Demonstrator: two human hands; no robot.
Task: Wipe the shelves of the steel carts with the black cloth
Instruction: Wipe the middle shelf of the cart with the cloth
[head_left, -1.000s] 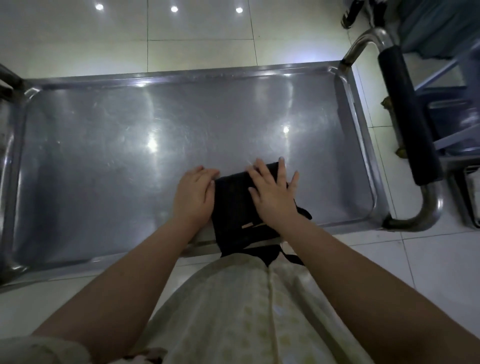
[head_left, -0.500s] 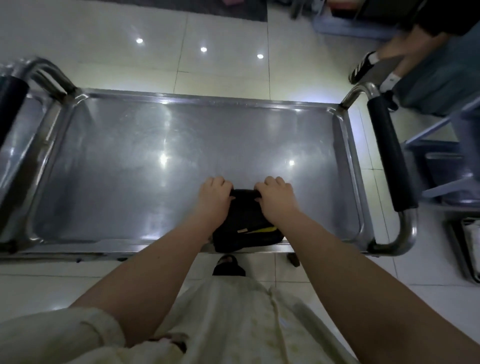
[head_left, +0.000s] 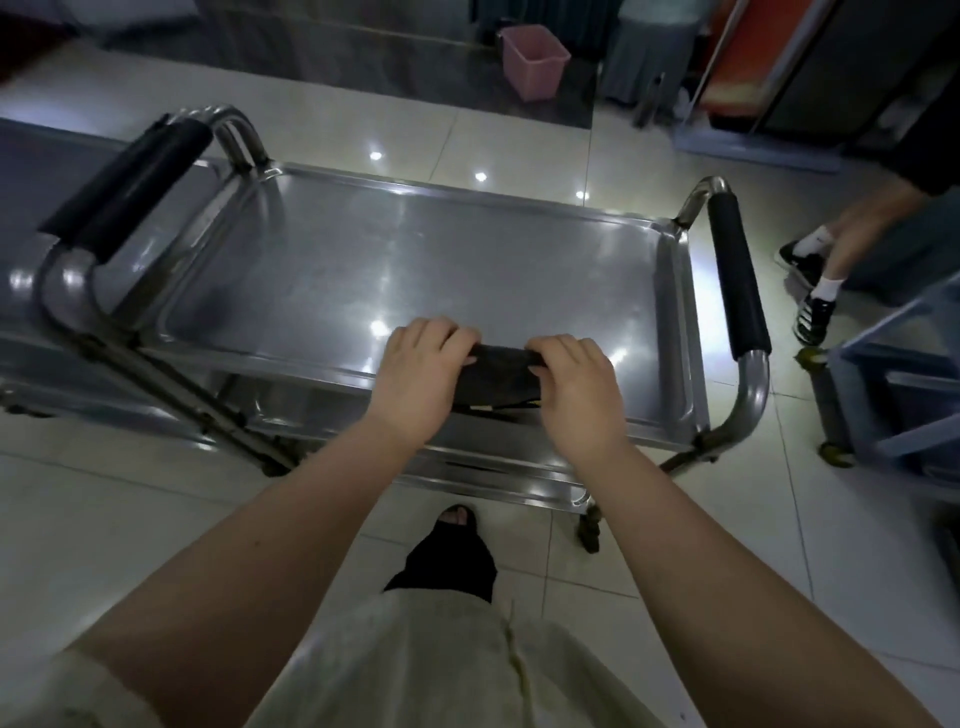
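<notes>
Well, my left grip (head_left: 415, 379) and right grip (head_left: 571, 387) both curl round the black cloth (head_left: 498, 370) at the top shelf's (head_left: 441, 260) near edge. I think the lower shelf (head_left: 306, 410) is not wiped yet.

Bystander, pink bin and blue frame on a pale tiled floor

A glossy pale tiled floor (head_left: 156, 519) mirrors small ceiling lights, and a darker polished strip (head_left: 363, 57) runs along its far edge. A pink plastic bin (head_left: 532, 65) stands on that strip, near a grey ribbed container (head_left: 644, 57) and an orange-red panel (head_left: 737, 57). At the right edge another person's legs show, in white socks (head_left: 827, 287) and black shoes with white stripes (head_left: 813, 322). Just beside them stands a blue frame (head_left: 893, 374) on a yellowish caster (head_left: 836, 457).
</notes>
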